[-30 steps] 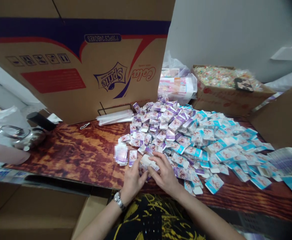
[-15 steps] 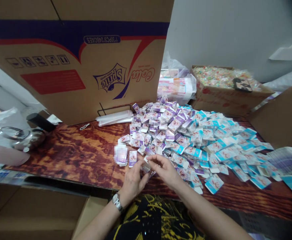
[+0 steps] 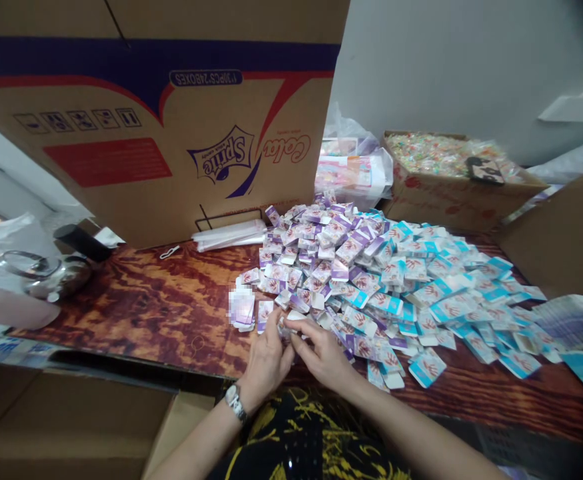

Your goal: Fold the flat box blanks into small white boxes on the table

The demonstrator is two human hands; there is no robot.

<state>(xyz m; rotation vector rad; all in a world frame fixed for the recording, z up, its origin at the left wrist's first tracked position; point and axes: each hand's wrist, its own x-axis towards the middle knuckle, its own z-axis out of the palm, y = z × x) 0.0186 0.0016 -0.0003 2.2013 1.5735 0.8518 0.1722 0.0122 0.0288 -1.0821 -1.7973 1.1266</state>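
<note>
My left hand (image 3: 267, 355), with a watch on its wrist, is closed round a small paper box (image 3: 283, 329) at the front of the table. From the other side my right hand (image 3: 321, 351) pinches the same box. Fingers hide most of it, so its flaps cannot be made out. Just left of my fingertips lies a flat purple-and-white box (image 3: 264, 316), next to a small stack of purple-and-white cards (image 3: 242, 308). Beyond my hands spreads a heap of small boxes, purple ones (image 3: 321, 250) on the left and blue ones (image 3: 451, 307) on the right.
A tall carton (image 3: 146, 157) stands at the back left. Behind the heap sits an open carton (image 3: 451, 193) of wrapped pieces. A metal kettle (image 3: 61, 277) and a pink bottle (image 3: 11, 308) are at the left. Fanned flat sheets (image 3: 574, 323) lie at the right edge.
Both hands have shifted slightly left with the small box, and my right fingers have closed in nearer to my left ones. More of the box is now covered.
</note>
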